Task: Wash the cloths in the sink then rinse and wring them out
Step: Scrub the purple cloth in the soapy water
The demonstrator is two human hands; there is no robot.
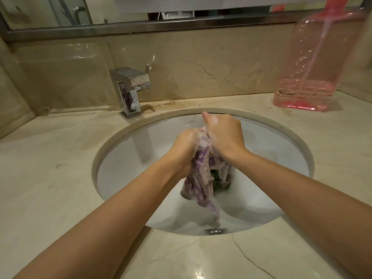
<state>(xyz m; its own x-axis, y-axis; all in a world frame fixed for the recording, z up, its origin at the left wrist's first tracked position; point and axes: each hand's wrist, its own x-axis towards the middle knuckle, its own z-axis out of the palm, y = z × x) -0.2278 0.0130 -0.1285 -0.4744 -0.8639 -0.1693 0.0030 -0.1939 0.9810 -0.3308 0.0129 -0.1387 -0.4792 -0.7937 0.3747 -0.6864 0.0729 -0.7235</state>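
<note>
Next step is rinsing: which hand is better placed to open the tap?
Left, probably. The faucet stands at the sink's back-left rim, on the left hand's side; the right hand would have to cross over. Both grip the purple cloth.

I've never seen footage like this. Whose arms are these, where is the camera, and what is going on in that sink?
There is no robot: a person wears a camera on the head, looking down at their own arms. The left hand and right hand both grip a soapy purple-and-white cloth over the white sink. Something green shows behind the cloth, perhaps another one. A chrome tap stands on the marble counter, with a pink bottle at the right.
</note>
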